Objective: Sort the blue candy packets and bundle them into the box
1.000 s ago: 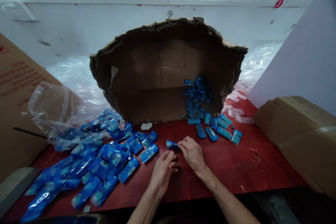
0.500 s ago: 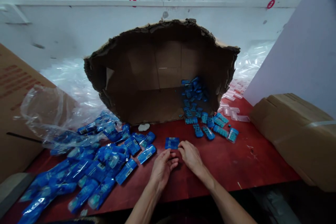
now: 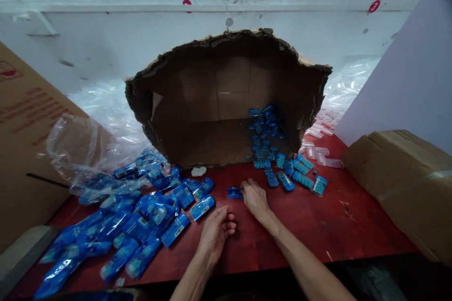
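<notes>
My right hand is at the middle of the red table, its fingertips closed on the right edge of a small blue printed wrapper. The hand covers part of that wrapper. Closer to me and to the left, my left hand hovers palm inward, fingers loosely curled and apart, holding nothing. Beside it on the left lies a blue packet with a barcode, at the edge of a big heap of shiny blue packets. Beyond my right hand are several small clear boxes of blue pieces.
A torn-open cardboard box lies on its side at the back, more small boxes in its right part. Clear plastic bags bunch up behind the heap. Clear empty cases lie right of the box, and a closed carton stands far right.
My right hand has moved slightly up and right with the wrapper, which looks narrower now. My left hand has drawn away from it, down and left. The view has shifted a little.
</notes>
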Tool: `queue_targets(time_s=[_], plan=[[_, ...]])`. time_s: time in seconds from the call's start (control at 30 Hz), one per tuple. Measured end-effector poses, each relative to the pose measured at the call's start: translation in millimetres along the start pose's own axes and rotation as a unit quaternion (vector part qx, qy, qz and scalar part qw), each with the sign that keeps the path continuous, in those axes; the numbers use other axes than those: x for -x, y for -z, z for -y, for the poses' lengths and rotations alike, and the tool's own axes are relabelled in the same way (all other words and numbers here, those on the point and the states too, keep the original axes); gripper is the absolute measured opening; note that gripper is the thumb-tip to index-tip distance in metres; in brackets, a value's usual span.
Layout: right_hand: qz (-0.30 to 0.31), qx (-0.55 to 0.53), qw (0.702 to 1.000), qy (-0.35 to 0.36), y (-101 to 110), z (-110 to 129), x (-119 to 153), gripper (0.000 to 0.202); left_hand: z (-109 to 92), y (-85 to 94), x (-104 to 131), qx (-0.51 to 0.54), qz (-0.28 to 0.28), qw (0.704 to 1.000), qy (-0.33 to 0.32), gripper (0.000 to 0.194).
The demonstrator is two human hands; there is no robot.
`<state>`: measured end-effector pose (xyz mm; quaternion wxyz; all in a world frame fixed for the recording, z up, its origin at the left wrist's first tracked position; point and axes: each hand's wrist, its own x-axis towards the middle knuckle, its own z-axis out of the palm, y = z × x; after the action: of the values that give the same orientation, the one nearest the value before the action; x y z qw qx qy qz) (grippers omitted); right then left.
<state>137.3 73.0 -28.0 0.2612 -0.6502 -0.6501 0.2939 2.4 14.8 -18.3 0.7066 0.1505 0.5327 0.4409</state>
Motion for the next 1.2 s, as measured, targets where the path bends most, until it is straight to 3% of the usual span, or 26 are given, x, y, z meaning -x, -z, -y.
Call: queue_targets(time_s=[0.13,0.27,0.4,0.57,0.67,0.8,0.87,1.0,1.13,1.2], plan=[[0.020,-0.141,0.990,0.022,8.9,-6.8,2.2,0.014,-0.5,-1.9,1.7,0.011,0.008,1.000,0.009,0.018],[0.046,-0.299,0.953,0.020,8.9,-6.7,17.9,0.027,-0.3,-12.5,5.9,0.046,0.100,0.992,0.069,0.031],[0.083,-0.408,0.909,0.000,0.1,-2.3,38.5,0.037,0.5,-26.9,9.2,0.047,0.155,0.986,0.045,0.025],[0.104,-0.568,0.815,-0.048,-10.0,-3.5,49.1,0.039,-1.2,-34.1,12.0,0.051,0.122,0.991,0.027,0.014],[0.092,-0.586,0.803,-0.057,-5.2,-9.1,49.7,0.040,-3.3,-31.5,13.2,0.029,0.108,0.994,0.007,0.015],[0.116,-0.620,0.770,-0.096,17.0,-17.3,49.5,0.049,-5.3,-26.2,10.9,-0.041,0.050,0.997,-0.039,0.020],[0.128,-0.603,0.780,-0.103,27.0,-19.5,49.1,0.046,-5.8,-24.6,9.0,-0.065,0.041,0.996,-0.053,0.022],[0.098,-0.510,0.850,-0.087,31.3,-19.0,46.0,0.029,-6.0,-25.1,8.9,-0.070,0.053,0.993,-0.085,0.021],[0.041,-0.468,0.880,-0.073,24.5,-13.6,44.2,0.019,-0.5,-28.7,11.9,-0.036,0.105,0.993,-0.038,0.030],[0.026,-0.445,0.893,-0.062,21.7,-9.4,46.4,0.016,5.7,-30.3,11.0,-0.036,0.094,0.995,-0.020,0.029]])
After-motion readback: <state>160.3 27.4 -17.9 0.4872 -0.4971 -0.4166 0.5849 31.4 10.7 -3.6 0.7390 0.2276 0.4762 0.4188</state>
